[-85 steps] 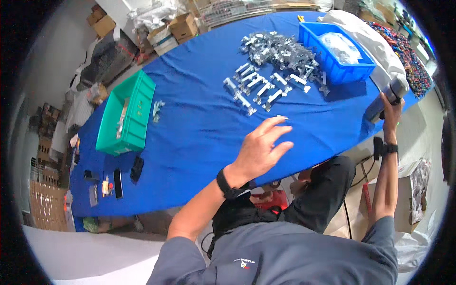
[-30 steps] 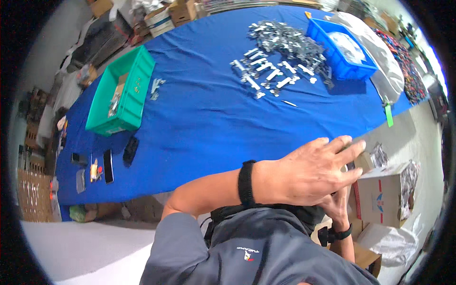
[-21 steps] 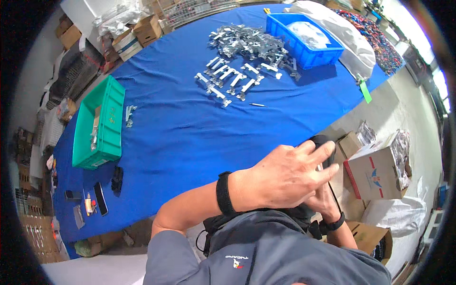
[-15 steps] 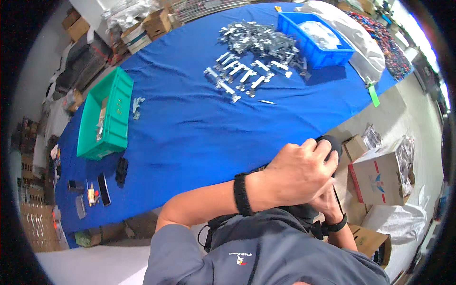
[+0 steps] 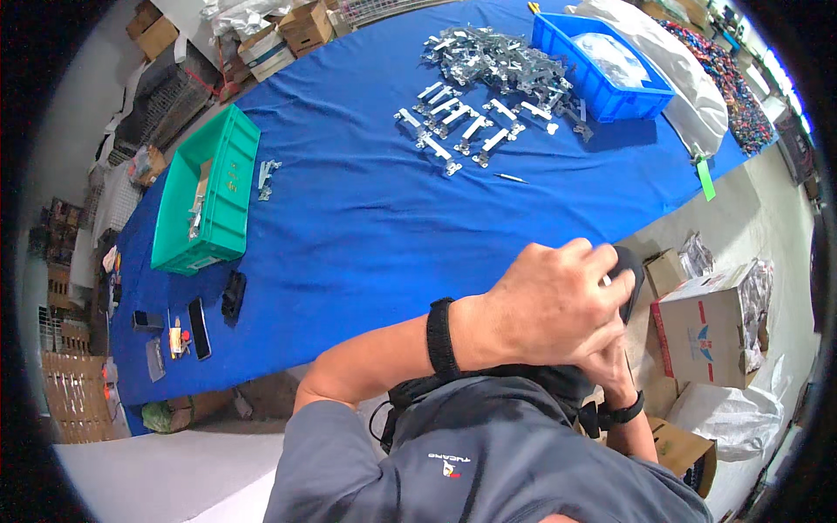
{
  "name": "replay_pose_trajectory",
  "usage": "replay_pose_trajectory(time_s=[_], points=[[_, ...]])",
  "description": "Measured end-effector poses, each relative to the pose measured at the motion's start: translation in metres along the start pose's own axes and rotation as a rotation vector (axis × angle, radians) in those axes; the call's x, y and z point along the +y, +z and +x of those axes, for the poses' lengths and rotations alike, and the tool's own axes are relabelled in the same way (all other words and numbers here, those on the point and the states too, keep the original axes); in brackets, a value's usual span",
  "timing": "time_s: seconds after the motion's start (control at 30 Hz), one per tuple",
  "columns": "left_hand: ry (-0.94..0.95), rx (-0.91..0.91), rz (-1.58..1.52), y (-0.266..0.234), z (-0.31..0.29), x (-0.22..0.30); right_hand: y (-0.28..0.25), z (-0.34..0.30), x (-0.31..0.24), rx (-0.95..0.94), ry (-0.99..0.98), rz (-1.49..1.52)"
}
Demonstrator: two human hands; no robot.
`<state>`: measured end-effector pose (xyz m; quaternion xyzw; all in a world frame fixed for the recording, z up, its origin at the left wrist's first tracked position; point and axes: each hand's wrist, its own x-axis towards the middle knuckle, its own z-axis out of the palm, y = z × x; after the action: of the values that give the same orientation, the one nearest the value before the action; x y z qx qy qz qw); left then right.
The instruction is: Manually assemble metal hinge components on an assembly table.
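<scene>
My left hand [image 5: 554, 301], with a black band at its wrist, is closed with the fingers curled inward, just off the table's near right edge. A small whitish bit shows between its fingers; its kind is not clear. My right hand [image 5: 610, 364] is pressed up against it from below, and its fingers are mostly hidden behind the left. A black strap circles the right wrist. Across the blue cloth, several metal brackets [image 5: 472, 131] lie spread out in front of a heap of similar metal pieces [image 5: 497, 61]. A thin pen-like tool [image 5: 512, 178] rests close to them.
A green crate [image 5: 235, 196] with some pieces inside stands at the left, small metal parts [image 5: 267, 179] beside it. Nearer lie a phone [image 5: 200, 329] and a black object [image 5: 233, 296]. At the back right is a blue bin [image 5: 632, 103]. Cardboard boxes [image 5: 697, 336] stand on the floor at right.
My view has shifted, so the table and its things sit a little further right and higher. Both hands stay together, with the left fingers slightly changed in pose.
</scene>
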<state>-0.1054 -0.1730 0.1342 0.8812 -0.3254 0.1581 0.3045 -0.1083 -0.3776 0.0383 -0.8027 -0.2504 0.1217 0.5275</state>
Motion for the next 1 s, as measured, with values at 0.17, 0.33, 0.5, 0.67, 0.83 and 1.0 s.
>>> replay_pose_trajectory(time_s=[0.17, 0.33, 0.5, 0.67, 0.83, 1.0], points=[[-0.229, 0.283, -0.43, 0.0, -0.006, -0.03, -0.002, 0.011, -0.005, 0.088, 0.073, 0.164], [-0.553, 0.171, -1.214, 0.026, -0.037, -0.065, -0.025, 0.025, -0.008, 0.111, -0.093, 0.052], [-0.624, 0.162, -1.424, 0.036, -0.035, -0.059, -0.055, 0.042, -0.019, 0.139, -0.18, -0.285], [-0.534, 0.2, -1.185, 0.054, -0.035, -0.068, -0.07, 0.064, -0.032, 0.126, -0.338, -0.685], [-0.535, 0.17, -0.955, 0.062, -0.037, -0.074, -0.077, 0.076, -0.046, 0.066, -0.409, -0.938], [-0.561, 0.137, -0.911, 0.064, -0.037, -0.075, -0.078, 0.083, -0.052, 0.04, -0.41, -1.033]])
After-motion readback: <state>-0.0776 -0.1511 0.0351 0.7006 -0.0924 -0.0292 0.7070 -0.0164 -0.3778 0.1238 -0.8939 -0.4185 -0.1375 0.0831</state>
